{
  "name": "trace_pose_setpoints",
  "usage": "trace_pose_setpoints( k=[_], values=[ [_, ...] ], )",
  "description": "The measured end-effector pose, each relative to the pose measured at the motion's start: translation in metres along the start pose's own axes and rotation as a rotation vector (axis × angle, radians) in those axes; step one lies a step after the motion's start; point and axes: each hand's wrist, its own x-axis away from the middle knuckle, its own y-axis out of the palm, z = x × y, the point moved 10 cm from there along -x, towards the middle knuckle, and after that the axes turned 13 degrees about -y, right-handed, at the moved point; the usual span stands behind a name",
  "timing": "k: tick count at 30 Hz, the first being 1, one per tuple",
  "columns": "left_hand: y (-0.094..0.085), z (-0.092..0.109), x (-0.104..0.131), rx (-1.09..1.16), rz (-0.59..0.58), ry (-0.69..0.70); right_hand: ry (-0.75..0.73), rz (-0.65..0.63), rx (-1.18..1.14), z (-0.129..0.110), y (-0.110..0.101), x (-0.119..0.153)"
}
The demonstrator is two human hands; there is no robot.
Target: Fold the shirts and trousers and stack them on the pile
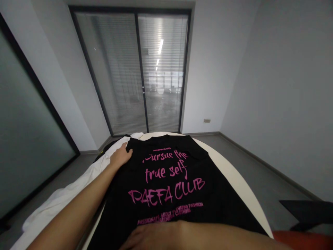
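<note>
A black T-shirt [166, 173] with pink printed lettering lies spread out, its neck end away from me. At its far left shoulder, my left hand [121, 155] is closed on the edge of the fabric, thumb and forefinger on the cloth. My right hand [151, 234] reaches across the near part of the shirt, below the print, with its fingers stretched to the left. The lower frame edge cuts off part of that hand. White cloth [67, 191] lies along the left side, under my left forearm.
The shirt rests on a pale round-ended table [234, 177]. A black object [304, 211] and something red [301, 239] are at the lower right. Beyond the table stand glass doors with blinds [161, 86]. Walls flank both sides.
</note>
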Motion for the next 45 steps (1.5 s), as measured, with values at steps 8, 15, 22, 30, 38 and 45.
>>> trace_pose_setpoints(
  k=[8,15,22,30,38,45],
  values=[
    [0.015,0.012,-0.035,0.216,-0.061,0.087,0.619,0.061,-0.110,0.103,-0.037,0.087],
    [0.022,0.022,-0.068,0.303,-0.052,0.078,1.108,0.041,-0.265,0.147,-0.011,0.190],
    [0.023,0.031,-0.105,0.364,-0.054,0.031,1.106,0.091,-0.294,0.145,-0.006,0.193],
    [0.037,0.039,-0.120,0.407,-0.102,0.050,1.100,0.157,-0.292,0.147,-0.010,0.196],
    [0.033,0.042,-0.124,0.329,-0.018,0.151,1.182,0.188,-0.249,0.155,-0.012,0.206],
    [0.034,0.046,-0.119,0.248,-0.007,0.174,1.141,0.167,-0.270,0.157,-0.008,0.203]
  ],
)
